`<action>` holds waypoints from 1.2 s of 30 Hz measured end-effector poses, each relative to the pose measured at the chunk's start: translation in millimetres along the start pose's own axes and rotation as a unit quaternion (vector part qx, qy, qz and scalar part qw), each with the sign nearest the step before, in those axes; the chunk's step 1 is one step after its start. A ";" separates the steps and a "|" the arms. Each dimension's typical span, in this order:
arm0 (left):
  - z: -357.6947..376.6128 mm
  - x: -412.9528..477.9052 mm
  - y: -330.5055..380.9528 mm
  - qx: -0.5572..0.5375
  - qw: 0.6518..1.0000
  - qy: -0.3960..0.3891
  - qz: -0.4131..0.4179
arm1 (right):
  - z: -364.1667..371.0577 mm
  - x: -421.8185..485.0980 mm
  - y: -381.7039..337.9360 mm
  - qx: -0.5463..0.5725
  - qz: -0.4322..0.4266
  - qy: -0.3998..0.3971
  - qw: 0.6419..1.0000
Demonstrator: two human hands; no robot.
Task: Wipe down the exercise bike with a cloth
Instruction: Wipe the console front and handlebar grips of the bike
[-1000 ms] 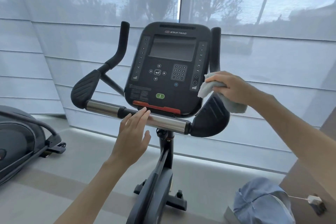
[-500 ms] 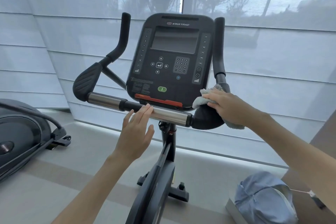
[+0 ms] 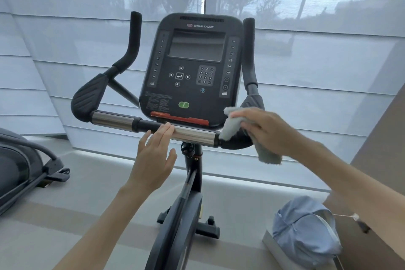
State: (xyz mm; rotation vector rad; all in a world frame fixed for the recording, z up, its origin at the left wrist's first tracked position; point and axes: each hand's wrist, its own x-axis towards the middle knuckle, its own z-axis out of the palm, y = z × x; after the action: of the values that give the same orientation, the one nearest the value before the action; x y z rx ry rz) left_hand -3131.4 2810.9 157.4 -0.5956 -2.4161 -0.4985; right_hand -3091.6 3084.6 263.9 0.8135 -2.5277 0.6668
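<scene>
Right hand (image 3: 269,131): grasps the cloth (image 3: 232,126), fingers laid over it, pressing it onto the pad (image 3: 236,144) at the right handlebar end of the bike (image 3: 175,226).
Cloth: bunched under the fingers, with one corner sticking up past the fingertips and a tail hanging below the palm. Its lower edge lies just beside the bar's end.
Left hand (image 3: 153,160): released, fingers straight and together, fingertips resting on the bar (image 3: 192,133). It holds nothing.
Bar: lies leftward of the right hand, beginning just beside the cloth. Its long axis runs side to side, straight away from the right fingertips.
Console (image 3: 192,68): above and left of the right hand, near the cloth's raised corner. Whether they touch, I cannot tell.
Grip (image 3: 248,50): upright, rising beyond the right hand.
Nearer hand: the right, with the cloth, is at the bar's end. The left sits midway along it.
Next move, likely: a sweep leftward along the bar's axis. The left hand lies in that path and would have to lift.
</scene>
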 end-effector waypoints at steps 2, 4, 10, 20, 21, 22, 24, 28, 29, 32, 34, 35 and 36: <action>-1.1 0.1 0.4 0.001 1.000 -0.001 0.001 | -17.2 22.1 17.3 -0.037 0.038 0.060 0.997; -1.1 0.0 0.6 -0.001 1.000 -0.002 0.000 | -24.3 42.4 37.7 -0.073 0.083 0.048 0.993; -2.5 -0.2 -0.2 0.007 1.000 -0.010 0.001 | 0.5 61.3 64.5 -0.135 0.158 -0.081 0.975; -0.3 -1.8 -2.1 0.021 1.000 -0.013 0.005 | 34.4 20.7 10.2 -0.174 -0.002 -0.109 0.979; -0.3 -1.7 -2.7 0.023 1.000 -0.013 0.005 | 34.5 18.5 7.0 -0.152 -0.008 -0.120 0.981; -0.3 -1.8 -3.4 0.024 1.000 -0.014 0.005 | 31.9 18.0 3.4 -0.115 0.002 -0.133 0.985; 0.4 -2.0 -5.1 0.025 1.000 -0.015 0.008 | 18.3 23.3 3.0 -0.044 0.028 -0.120 0.991; 0.8 -1.7 -6.1 0.034 0.999 -0.013 0.012 | -16.5 52.6 34.9 -0.089 0.040 -0.018 0.995; 0.2 -0.9 -6.0 0.037 0.999 -0.013 0.013 | -21.2 60.6 45.5 -0.110 0.057 -0.025 0.992; -0.7 0.2 -6.3 0.041 0.999 -0.011 0.016 | -18.5 77.7 71.5 -0.152 0.108 -0.091 0.978; 0.0 0.0 -5.7 0.039 0.999 -0.009 0.011 | -12.5 84.2 78.7 -0.160 0.138 -0.130 0.969; 0.4 -0.1 -5.1 0.039 0.999 -0.008 0.009 | -9.3 86.3 79.0 -0.169 0.144 -0.142 0.965; 0.8 0.1 -4.8 0.039 0.999 -0.006 0.008 | -6.0 87.4 76.9 -0.186 0.142 -0.152 0.960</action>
State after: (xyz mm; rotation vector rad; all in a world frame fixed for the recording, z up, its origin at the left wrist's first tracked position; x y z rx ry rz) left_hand -3134.3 2807.3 155.8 -0.5856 -2.4287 -0.3931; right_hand -3203.7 3105.3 288.4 0.4513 -2.9540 0.1351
